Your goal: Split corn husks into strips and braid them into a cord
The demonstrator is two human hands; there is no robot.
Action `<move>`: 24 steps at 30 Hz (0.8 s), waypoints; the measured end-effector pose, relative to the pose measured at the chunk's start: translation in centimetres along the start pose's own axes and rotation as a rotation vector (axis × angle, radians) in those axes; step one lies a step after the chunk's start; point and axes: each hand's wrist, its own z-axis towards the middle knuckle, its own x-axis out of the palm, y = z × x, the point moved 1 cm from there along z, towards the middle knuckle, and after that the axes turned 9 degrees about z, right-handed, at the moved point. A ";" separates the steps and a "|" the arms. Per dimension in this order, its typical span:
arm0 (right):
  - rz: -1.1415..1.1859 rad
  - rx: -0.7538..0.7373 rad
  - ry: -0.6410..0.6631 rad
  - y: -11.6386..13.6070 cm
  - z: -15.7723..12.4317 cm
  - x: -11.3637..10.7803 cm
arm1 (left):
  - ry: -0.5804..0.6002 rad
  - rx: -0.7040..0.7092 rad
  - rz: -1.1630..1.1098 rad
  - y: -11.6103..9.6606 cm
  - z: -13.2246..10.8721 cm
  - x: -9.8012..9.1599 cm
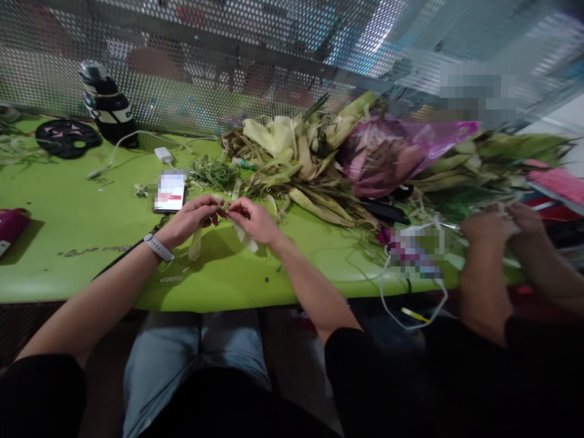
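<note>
Above the front part of the green table [114,213], my left hand [194,219] and my right hand [253,222] meet, fingertips nearly touching. Both pinch pale strips of corn husk [246,238], and one strip [194,244] hangs below my left fingers. A phone [170,190] with a lit screen lies just behind my left hand. Thin green shreds [214,173] are heaped behind the hands. To the right of them spreads a large pile of dry husks [310,155].
A pink plastic bag [383,155] sits on the husks. At the right, another person's hands [490,225] work near a white cable [385,286]. A dark bottle [109,106], a black mask-shaped item [68,138], a white adapter [163,156] and a magenta box [11,230] stand or lie leftward.
</note>
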 end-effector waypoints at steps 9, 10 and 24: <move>-0.067 -0.044 -0.215 0.8 -0.3 0.2 | 0.048 0.117 0.144 -0.2 -0.1 0.1; -0.078 -0.084 -0.246 0.9 -0.4 0.1 | 0.057 0.125 0.157 -0.3 -0.1 0.1; -0.303 -0.128 -0.090 0.6 -0.1 -0.4 | 0.025 0.080 0.216 -0.6 -0.1 0.4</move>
